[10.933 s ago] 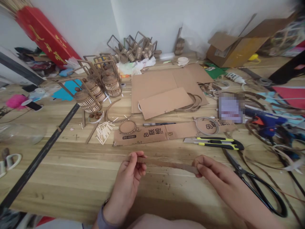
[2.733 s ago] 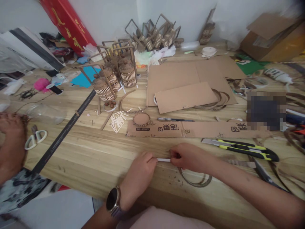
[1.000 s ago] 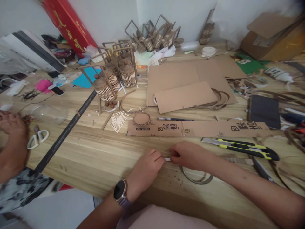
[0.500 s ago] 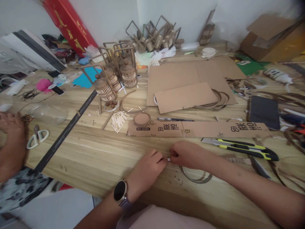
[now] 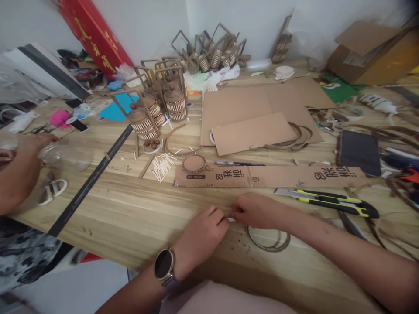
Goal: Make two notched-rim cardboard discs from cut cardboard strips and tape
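My left hand [image 5: 207, 233], with a watch on its wrist, is closed with the fingertips pinched together just above the table. Opposite it, my right hand [image 5: 254, 211] is closed too, fingers curled in. A short, thin white strip [image 5: 232, 220] shows between the two sets of fingertips, its ends hidden in them. Below my right hand lies a loop of brown band [image 5: 269, 250], partly covered by the hand; whether it joins the strip I cannot tell. Small brown crumbs are scattered beside the loop. A yellow and black utility knife [image 5: 337, 203] lies right of my right hand.
Beyond my hands lies a long cardboard strip [image 5: 278, 176] with a beaded ring [image 5: 194, 164] on it. Pale sticks [image 5: 162, 167], lidded miniature baskets [image 5: 142, 124] and cardboard sheets [image 5: 242, 109] are farther back. At left are scissors [image 5: 54, 191] and another person's arm [image 5: 21, 174].
My hands stay almost in place, still pinched close together. The other person's hand at left has moved away from the table's near side, toward the back. The view has shifted slightly.
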The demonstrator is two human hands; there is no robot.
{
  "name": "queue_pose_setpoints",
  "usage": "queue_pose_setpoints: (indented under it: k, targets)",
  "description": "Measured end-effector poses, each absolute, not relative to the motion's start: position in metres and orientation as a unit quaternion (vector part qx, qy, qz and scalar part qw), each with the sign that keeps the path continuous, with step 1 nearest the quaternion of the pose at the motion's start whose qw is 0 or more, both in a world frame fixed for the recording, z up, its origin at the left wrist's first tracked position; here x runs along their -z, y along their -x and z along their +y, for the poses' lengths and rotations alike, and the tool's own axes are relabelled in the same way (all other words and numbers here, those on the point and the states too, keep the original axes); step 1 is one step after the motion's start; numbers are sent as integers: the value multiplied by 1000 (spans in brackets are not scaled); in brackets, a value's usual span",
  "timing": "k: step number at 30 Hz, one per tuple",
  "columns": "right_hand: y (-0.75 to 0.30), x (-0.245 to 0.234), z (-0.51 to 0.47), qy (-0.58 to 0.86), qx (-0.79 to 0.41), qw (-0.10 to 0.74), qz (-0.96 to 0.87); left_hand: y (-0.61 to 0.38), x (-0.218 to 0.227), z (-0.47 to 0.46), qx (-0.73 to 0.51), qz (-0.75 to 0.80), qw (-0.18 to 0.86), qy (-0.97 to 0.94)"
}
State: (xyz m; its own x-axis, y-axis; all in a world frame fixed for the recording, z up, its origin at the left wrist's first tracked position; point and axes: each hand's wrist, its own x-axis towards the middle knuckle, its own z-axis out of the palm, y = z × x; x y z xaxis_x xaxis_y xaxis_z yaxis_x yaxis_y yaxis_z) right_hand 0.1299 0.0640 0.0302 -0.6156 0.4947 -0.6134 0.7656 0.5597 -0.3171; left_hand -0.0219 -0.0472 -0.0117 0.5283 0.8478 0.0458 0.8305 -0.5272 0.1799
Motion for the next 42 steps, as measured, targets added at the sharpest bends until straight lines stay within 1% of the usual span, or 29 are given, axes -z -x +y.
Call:
queue_pose_setpoints:
  k: [3, 10, 14, 27, 34, 42]
  targets:
    - [-130, -33, 65, -367, 306, 231, 848, 15, 13, -45, -74, 479, 78, -871]
    - [-142, -38, 72, -382, 407, 246, 792, 17, 22, -43, -120, 473, 101, -867]
    - [-151, -40, 73, -397, 438, 239, 771, 18, 23, -42, -134, 472, 103, -865]
    - [-208, -52, 86, -470, 436, 204, 740, 16, 17, -42, -117, 483, 114, -860]
    - [-229, -55, 88, -512, 400, 227, 726, 16, 15, -42, -128, 484, 127, -856]
    - [-232, -51, 84, -513, 328, 248, 753, 18, 19, -42, -136, 481, 133, -856]
